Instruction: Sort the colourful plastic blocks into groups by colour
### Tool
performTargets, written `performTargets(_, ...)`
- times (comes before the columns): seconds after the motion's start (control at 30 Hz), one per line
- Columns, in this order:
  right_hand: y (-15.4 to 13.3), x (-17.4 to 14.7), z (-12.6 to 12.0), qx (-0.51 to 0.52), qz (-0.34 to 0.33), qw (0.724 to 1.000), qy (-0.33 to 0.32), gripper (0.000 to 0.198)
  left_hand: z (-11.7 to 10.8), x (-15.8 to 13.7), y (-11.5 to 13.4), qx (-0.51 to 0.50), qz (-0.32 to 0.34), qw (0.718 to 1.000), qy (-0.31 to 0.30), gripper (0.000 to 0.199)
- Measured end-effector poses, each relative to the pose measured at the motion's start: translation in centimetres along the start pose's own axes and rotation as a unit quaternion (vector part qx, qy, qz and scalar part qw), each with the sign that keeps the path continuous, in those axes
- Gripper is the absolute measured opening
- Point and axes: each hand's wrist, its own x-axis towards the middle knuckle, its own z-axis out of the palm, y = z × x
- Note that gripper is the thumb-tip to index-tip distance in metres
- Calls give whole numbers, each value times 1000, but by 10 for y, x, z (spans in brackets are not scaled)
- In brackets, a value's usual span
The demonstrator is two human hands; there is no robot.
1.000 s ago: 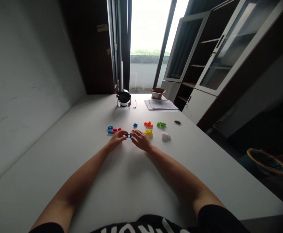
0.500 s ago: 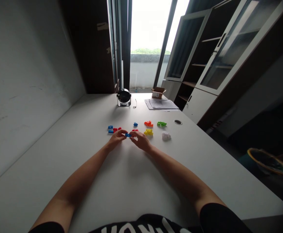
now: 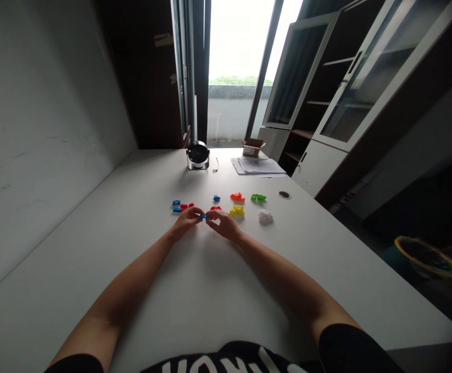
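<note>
Between the fingertips of both hands is a small blue plastic piece [image 3: 204, 217], partly covered by the fingers. My left hand [image 3: 187, 221] pinches its left end, and my right hand [image 3: 224, 226] grips its right end. Left of the hands lie blue pieces [image 3: 176, 203] and red pieces [image 3: 184, 206]. Behind my right hand a red piece [image 3: 216, 208] shows in part. Farther back sits another blue piece [image 3: 216, 198]. To the right are groups of orange pieces [image 3: 237, 197], yellow pieces [image 3: 237, 211], green pieces [image 3: 259, 198] and whitish clear pieces [image 3: 265, 217].
All this rests on a white table [image 3: 210, 290]. Along its far side stand a round black device [image 3: 198, 155], papers [image 3: 257, 166] and an open cardboard box [image 3: 253, 147]. A cable hole [image 3: 284, 195] is at the right edge. A wall [image 3: 47, 129] borders the left.
The blue piece between my fingers has turned slightly. Both hands stay in nearly the same place, and the pieces on the table have not moved.
</note>
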Motion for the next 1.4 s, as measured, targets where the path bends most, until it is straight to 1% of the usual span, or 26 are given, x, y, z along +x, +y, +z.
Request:
performTargets(0.17, -1, 0, 0, 6, -8, 1000, -25, 10, 0, -2, 1, 7, -3, 1000, -2, 31)
performTargets(0.33, -2, 0, 2, -9, -22, 999, -33, 9, -1, -3, 2, 26, -6, 1000, -13, 28)
performTargets(0.47, -2, 1, 1, -21, -23, 999, -34, 8, -1, -2, 0, 41, -12, 999, -6, 27)
performTargets(0.63, 7, 8, -6, -39, -13, 999, -5, 9, -4, 2, -9, 56, -13, 998, 35, 29)
performTargets(0.7, 15, 14, -13, -58, 6, 998, 15, 10, -5, 3, -13, 61, -15, 997, 38, 30)
performTargets(0.8, 30, 28, -28, -117, 38, 992, 34, 10, -4, 5, -16, 66, -13, 997, 34, 28)
performTargets(0.93, 56, 52, -48, -218, 83, 972, 5, 11, -3, 4, -18, 106, 0, 994, 7, 26)
performTargets(1.03, 76, 70, -57, -282, 108, 953, -31, 13, -2, 3, -18, 156, 6, 988, -9, 24)
performTargets(1.2, 101, 88, -53, -333, 134, 928, -102, 16, -1, 2, -16, 202, 15, 979, -17, 22)
performTargets(1.4, 113, 99, -44, -360, 168, 905, -150, 18, 1, 1, -15, 211, 10, 977, -18, 23)
